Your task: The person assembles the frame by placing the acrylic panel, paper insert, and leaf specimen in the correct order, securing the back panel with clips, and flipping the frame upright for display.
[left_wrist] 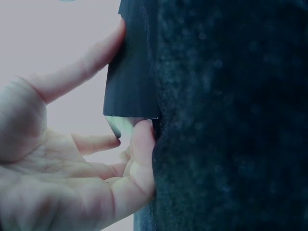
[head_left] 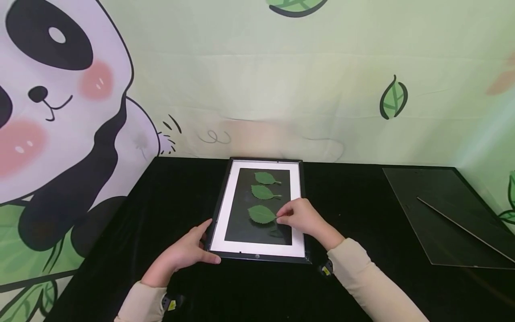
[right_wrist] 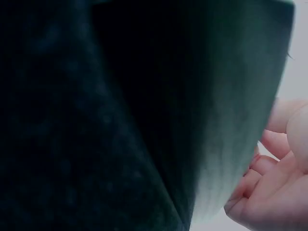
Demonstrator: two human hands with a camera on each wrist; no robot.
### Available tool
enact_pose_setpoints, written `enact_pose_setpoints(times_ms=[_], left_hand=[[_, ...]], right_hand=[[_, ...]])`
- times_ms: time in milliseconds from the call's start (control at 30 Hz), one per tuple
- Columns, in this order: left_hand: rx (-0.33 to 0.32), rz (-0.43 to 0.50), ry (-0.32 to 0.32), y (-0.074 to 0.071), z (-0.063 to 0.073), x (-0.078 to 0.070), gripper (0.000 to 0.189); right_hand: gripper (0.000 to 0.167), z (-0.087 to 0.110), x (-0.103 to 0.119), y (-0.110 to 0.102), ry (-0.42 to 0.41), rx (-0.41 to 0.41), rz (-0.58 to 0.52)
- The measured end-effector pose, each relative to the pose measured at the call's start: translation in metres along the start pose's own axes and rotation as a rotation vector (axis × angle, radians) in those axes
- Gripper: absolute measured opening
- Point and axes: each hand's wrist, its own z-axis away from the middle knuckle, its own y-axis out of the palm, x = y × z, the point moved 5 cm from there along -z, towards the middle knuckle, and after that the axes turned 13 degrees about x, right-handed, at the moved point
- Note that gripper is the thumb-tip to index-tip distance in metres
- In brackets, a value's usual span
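Note:
A black-edged picture frame (head_left: 261, 256) with a white mat lies on the black table. On its dark middle are three serrated green leaves, one above another: a top leaf (head_left: 265, 178), a middle leaf (head_left: 263, 192) and a bottom leaf (head_left: 261, 214). My right hand (head_left: 302, 218) pinches the bottom leaf's stem between thumb and forefinger. My left hand (head_left: 186, 248) holds the frame's near left corner, thumb at the near edge and fingers along the left side. In the left wrist view, the thumb touches the black frame edge (left_wrist: 132, 72) and the other fingers bend behind the corner.
A flat dark panel (head_left: 442, 223) lies at the right of the table, with a thin stick (head_left: 454, 222) across it. A light green backdrop (head_left: 249, 80) with a panda drawing (head_left: 108, 138) stands behind the black tabletop (head_left: 346, 192).

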Motion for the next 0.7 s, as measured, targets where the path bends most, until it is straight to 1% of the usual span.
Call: enact_pose_setpoints(times_ms=[133,500,700], left_hand=[[0.002,-0.005,0.000,0.000,0.000,0.000,0.105],[0.011,-0.009,0.006,0.001,0.001,-0.003,0.104],[0.002,-0.015,-0.004,0.000,0.000,-0.001,0.105]], right_hand=[[0.006,-0.004,0.001,0.002,0.001,-0.002,0.022],[0.006,-0.011,-0.001,0.004,0.028,-0.003,0.039],[0.005,-0.011,-0.001,0.006,0.062,0.003,0.036]])
